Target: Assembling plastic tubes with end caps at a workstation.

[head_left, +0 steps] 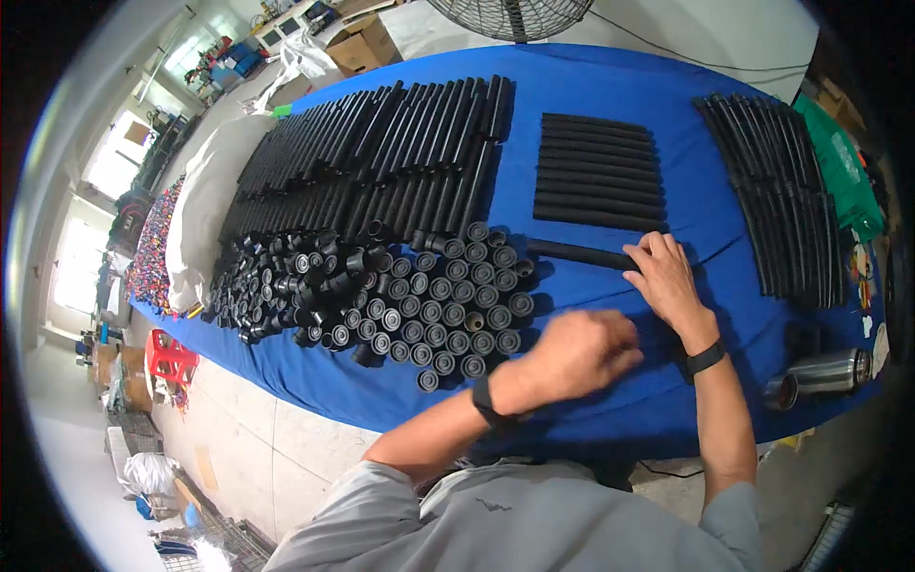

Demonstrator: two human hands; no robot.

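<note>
My right hand point(664, 276) is closed on the right end of a black tube point(581, 253), which lies crosswise on the blue cloth. Smeared by motion, my left hand point(583, 353) hovers below and to the left of it. Its fingers look curled, but I cannot make out whether anything is in them. Just left of that hand, many round black end caps point(436, 312) stand close together, most with ringed faces up. Farther left the black caps point(286, 281) lie in a loose heap. Beyond the held tube is a neat row of similar black tubes point(599, 172).
More black tubes point(419, 133) fill the far left of the blue-covered table point(629, 81), beside a white sack point(214, 191). At right lie another stack of tubes point(777, 191), a green bag point(839, 162) and a steel flask point(827, 372). A large fan point(515, 17) stands behind.
</note>
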